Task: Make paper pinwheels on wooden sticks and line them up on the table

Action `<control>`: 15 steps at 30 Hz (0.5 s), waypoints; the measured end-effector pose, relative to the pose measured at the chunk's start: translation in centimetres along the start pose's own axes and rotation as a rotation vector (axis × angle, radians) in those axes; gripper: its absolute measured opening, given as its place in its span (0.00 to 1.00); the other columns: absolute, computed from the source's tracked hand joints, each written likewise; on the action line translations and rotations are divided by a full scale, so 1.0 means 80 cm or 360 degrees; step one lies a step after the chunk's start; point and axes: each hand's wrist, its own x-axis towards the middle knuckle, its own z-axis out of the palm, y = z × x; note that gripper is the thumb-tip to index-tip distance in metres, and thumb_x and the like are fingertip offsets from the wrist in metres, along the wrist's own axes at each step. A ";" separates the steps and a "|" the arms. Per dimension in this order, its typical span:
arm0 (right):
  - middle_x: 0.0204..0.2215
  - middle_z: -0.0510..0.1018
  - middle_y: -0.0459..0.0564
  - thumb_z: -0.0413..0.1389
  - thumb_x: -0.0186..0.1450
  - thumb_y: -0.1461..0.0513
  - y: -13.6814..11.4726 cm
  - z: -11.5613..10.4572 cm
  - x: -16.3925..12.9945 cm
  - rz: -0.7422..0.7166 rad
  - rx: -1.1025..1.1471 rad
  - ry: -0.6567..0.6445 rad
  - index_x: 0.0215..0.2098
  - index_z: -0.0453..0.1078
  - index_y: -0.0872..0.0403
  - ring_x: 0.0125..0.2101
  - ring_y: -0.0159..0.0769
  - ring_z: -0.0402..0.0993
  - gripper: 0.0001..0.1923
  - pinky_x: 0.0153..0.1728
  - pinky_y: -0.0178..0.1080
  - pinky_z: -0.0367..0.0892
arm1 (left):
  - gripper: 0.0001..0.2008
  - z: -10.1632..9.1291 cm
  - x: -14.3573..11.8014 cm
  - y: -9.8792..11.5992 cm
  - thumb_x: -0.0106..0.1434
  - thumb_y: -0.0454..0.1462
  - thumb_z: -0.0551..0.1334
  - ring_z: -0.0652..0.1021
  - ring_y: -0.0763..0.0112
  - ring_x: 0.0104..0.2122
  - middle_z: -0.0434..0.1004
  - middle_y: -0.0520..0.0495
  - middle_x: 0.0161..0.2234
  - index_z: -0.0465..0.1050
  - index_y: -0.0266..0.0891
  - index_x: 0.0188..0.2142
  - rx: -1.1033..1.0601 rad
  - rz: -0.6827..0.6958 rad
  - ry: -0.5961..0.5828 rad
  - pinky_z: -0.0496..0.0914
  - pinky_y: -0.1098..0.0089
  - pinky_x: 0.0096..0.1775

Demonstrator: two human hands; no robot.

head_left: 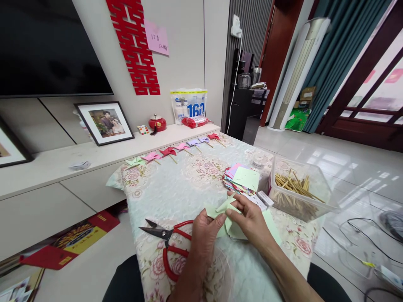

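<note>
- On the right of the table, an open rectangular bin of clear plastic (325,188) holds a loose heap of thin tan sticks (294,184), too tangled to count.
- Far off, on the long white cabinet (107,155), stands one white-and-blue printed plastic bag (189,108); its contents cannot be made out. One shiny red plastic packet (195,122) lies against its front, and one round red lidded jar (157,123) sits to the left, lid on.
- The left hand (208,228) and right hand (247,216) share one partly folded pale green paper piece (224,209) at the near middle, above the floral tablecloth (166,188). Both grips are narrow, thumbs and fingers pinching the paper.
- Flat pale green paper (273,226) lies beneath the right hand and wrist, which hide part of it; the number of sheets cannot be told.
- Just beyond the right hand is one pile of multicoloured square paper sheets (247,178), pale green on top. One small grey-and-white box (265,199) sits between pile and bin.
- Near left lies one pair of red-handled scissors with dark metal blades (166,235), blades parted; the left hand and forearm cover part of the handles.
- Along the table's far edge lie seven paper pinwheels on sticks (168,152): one green, two pink, two red, two lavender.
</note>
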 end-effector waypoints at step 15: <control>0.43 0.81 0.54 0.56 0.67 0.55 -0.036 -0.049 0.007 -0.0375 -0.0469 0.0391 0.50 0.74 0.54 0.44 0.43 0.78 0.16 0.46 0.45 0.71 | 0.26 -0.003 0.002 0.005 0.46 0.42 0.75 0.83 0.55 0.36 0.85 0.43 0.33 0.78 0.36 0.45 0.0013 -0.0033 0.0166 0.75 0.62 0.39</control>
